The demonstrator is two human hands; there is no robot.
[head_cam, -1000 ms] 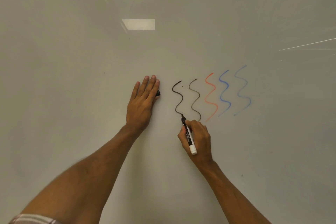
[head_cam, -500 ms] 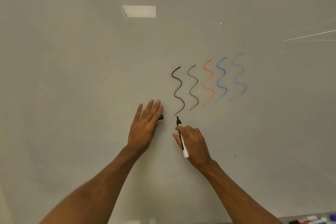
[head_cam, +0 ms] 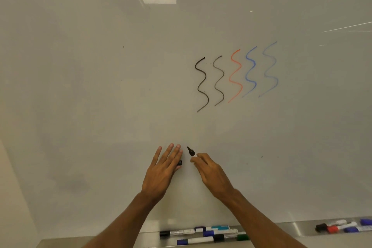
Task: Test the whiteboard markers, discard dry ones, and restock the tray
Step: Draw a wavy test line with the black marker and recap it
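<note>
My right hand (head_cam: 211, 173) holds an uncapped black marker (head_cam: 190, 151), its tip pointing up and left, just off the whiteboard (head_cam: 100, 86). My left hand (head_cam: 163, 169) is beside it, fingers stretched out, with the black cap (head_cam: 179, 162) pinched under the thumb side. Above the hands, several wavy test lines run in a row: two black (head_cam: 202, 84), one red (head_cam: 235, 76), two blue (head_cam: 251, 72). The rightmost blue line is pale.
The metal tray (head_cam: 291, 227) runs along the board's lower edge. Several capped markers (head_cam: 201, 234) lie in it between my forearms, and a second group of black, red and blue ones (head_cam: 340, 226) lies at the far right.
Both hands have dropped away from the finished black line. My view has tilted down, bringing the tray and its markers into sight. The marker tip now points toward the cap.
</note>
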